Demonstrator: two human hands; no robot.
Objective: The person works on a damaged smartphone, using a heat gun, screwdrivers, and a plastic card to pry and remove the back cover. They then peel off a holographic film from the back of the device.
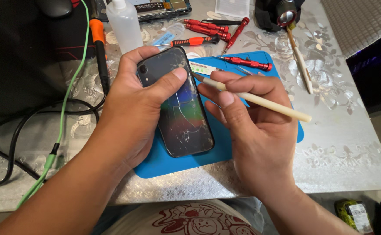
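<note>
The phone (179, 104), black with a cracked back, is sitting tilted over the blue mat (242, 143) near the tabletop (351, 148) centre. The left hand (134, 109) is gripping the phone, thumb lying across its back. The right hand (251, 126) is pinching a cream-handled tool (260, 101), tip touching the phone's right edge. Red screwdrivers (208, 27) are lying at the far side, a clear bottle (125, 24) to their left.
</note>
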